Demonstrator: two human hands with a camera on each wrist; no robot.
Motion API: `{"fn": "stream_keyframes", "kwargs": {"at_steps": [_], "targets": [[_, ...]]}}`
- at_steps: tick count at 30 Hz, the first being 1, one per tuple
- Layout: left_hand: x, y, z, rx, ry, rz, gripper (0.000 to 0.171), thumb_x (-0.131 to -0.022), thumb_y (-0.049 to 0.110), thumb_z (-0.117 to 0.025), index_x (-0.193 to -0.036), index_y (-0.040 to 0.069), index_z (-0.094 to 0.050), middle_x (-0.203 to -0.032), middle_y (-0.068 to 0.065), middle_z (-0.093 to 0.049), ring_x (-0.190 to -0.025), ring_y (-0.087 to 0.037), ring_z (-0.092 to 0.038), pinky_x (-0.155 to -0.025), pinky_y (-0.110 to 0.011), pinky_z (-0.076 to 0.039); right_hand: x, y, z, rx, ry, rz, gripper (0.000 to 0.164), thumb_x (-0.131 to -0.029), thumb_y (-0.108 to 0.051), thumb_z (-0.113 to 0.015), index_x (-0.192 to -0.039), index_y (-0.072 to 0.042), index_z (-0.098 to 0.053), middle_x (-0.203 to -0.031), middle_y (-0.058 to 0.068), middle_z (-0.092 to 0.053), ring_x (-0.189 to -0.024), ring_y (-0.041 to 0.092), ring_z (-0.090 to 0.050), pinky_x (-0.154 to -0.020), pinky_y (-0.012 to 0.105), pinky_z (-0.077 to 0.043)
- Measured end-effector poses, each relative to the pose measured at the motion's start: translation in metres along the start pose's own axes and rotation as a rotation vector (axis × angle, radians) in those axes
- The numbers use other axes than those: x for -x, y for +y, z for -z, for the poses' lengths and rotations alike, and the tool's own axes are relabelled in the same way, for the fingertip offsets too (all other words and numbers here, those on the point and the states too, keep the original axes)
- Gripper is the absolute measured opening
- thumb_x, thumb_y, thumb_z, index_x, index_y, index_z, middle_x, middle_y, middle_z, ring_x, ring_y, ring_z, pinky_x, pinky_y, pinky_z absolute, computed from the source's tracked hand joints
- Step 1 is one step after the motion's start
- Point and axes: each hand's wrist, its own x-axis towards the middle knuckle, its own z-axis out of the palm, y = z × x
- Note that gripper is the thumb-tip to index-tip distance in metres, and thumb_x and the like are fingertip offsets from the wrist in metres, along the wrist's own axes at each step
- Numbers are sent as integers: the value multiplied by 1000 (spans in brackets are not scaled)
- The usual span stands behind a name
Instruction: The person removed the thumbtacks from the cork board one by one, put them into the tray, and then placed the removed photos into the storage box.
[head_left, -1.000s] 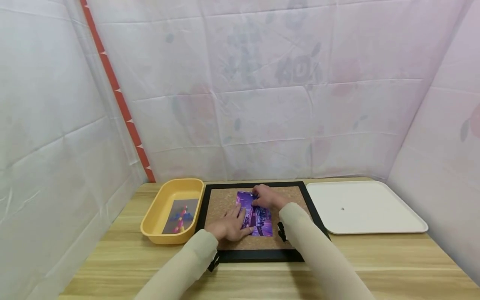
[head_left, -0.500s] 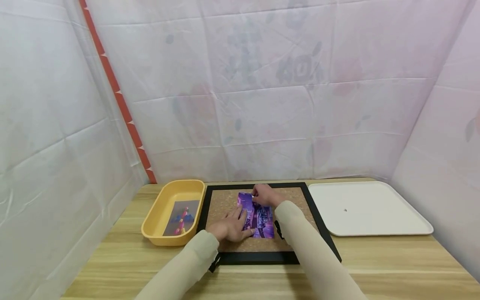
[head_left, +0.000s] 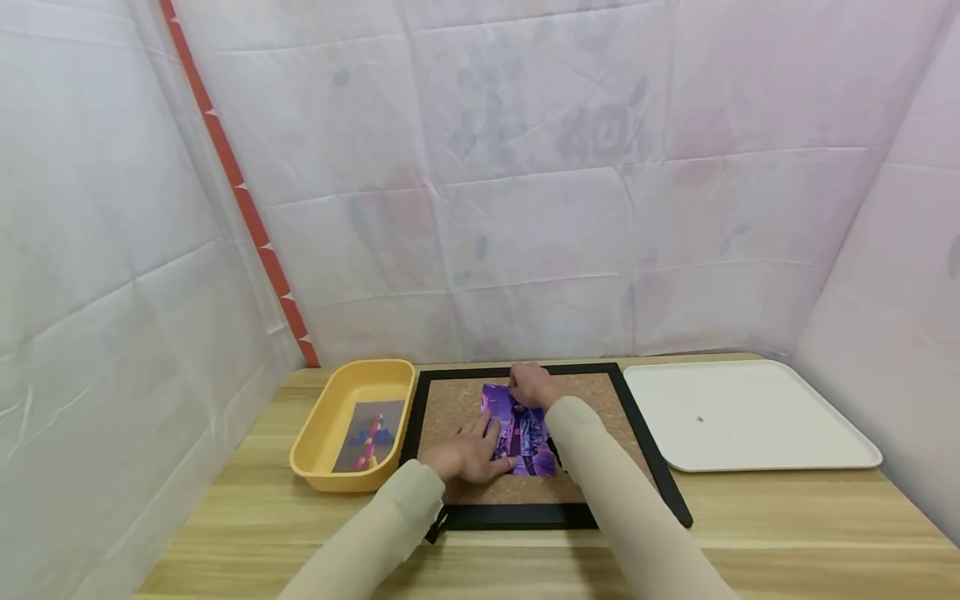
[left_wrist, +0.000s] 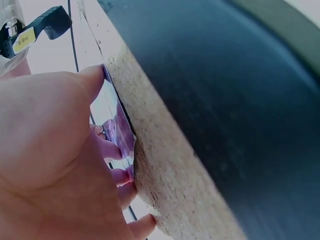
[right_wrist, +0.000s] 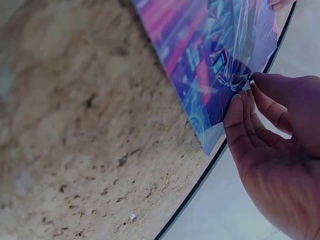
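A glossy purple picture print (head_left: 528,437) lies on a black-framed cork board (head_left: 450,400). My left hand (head_left: 474,452) rests flat on the print's left side, fingers spread. In the left wrist view its thumb and fingertips press along the print (left_wrist: 119,127), close over the cork. At the print's far edge, my right hand (head_left: 531,385) has its fingers curled. The right wrist view shows thumb and fingertips pinching a small dark pin-like piece (right_wrist: 251,78) against the print's surface; most of it is hidden by the fingers.
Left of the board stands a yellow tray (head_left: 315,425) with another picture (head_left: 369,437) inside. A white tray (head_left: 750,417) on the right holds a tiny dark thing (head_left: 700,419). White sheeting (head_left: 525,233) closes off the back and sides of the wooden table (head_left: 225,533).
My right hand has its fingers drawn tighter at the print's far edge than a second ago. The left hand stays on the print. The whole view has shifted slightly.
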Motion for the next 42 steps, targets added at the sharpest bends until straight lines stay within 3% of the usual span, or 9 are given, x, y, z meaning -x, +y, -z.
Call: {"fn": "stream_keyframes", "kwargs": {"at_steps": [7,10,16,24,27,35,39,42], "targets": [[-3,0,-2,0,0,4,83,-103,62,-42,-163,8,-23,-171,-13,-12,-157,-29,-14,-125,-49,-18,-3,1,-4,11,-5,-26,10,-101,-10,-61,-101,-4,-69,-97,8,-71,-82,21,-62,-80,38,-53],[1,1,1,-1,3,8,83,-103,62,-43,-163,8,-25,-171,-13,-14,-157,-29,-15,-125,-49,-19,-2,0,-3,3,5,-27,12,-101,-9,-60,-91,-5,-66,-84,4,-66,-72,18,-56,-73,34,-50],[4,2,4,9,2,-6,83,-104,62,-42,-163,6,-23,-171,-14,-13,-157,-30,-14,-125,-51,-18,0,2,-2,-23,35,-16,35,-100,-6,-58,-67,-11,-49,-57,-2,-42,-53,14,-38,-58,29,-37],[22,12,26,-19,6,3,81,-104,59,-46,-162,6,-26,-170,-14,-16,-156,-30,-17,-125,-47,-20,0,3,3,-65,60,-8,32,-98,-4,-54,-67,-9,-53,-62,1,-50,-56,14,-43,-60,30,-42],[23,13,29,-19,13,-1,82,-102,59,-50,-161,6,-28,-170,-14,-18,-155,-31,-20,-124,-47,-22,3,2,4,-75,55,-7,34,-98,-6,-59,-65,-9,-55,-60,0,-51,-54,13,-43,-58,29,-42],[21,3,26,190,75,-36,89,-96,51,-67,-160,1,-29,-167,-19,-22,-153,-36,-25,-121,-51,-28,-1,5,-7,-52,61,5,18,-98,-12,-67,-82,-5,-69,-73,2,-63,-64,14,-51,-62,28,-45],[20,0,27,293,170,-40,90,-93,41,-75,-157,-5,-30,-163,-25,-27,-149,-40,-29,-119,-54,-31,-5,2,-10,-42,46,13,28,-97,-13,-68,-71,-9,-61,-65,-1,-55,-59,13,-46,-60,27,-40],[20,-1,29,418,260,-40,81,-90,29,-80,-151,-6,-41,-151,-28,-45,-136,-41,-47,-112,-55,-40,-7,0,-10,-34,41,6,42,-97,-11,-68,-60,-13,-48,-56,-4,-41,-54,13,-38,-57,28,-35]]}}
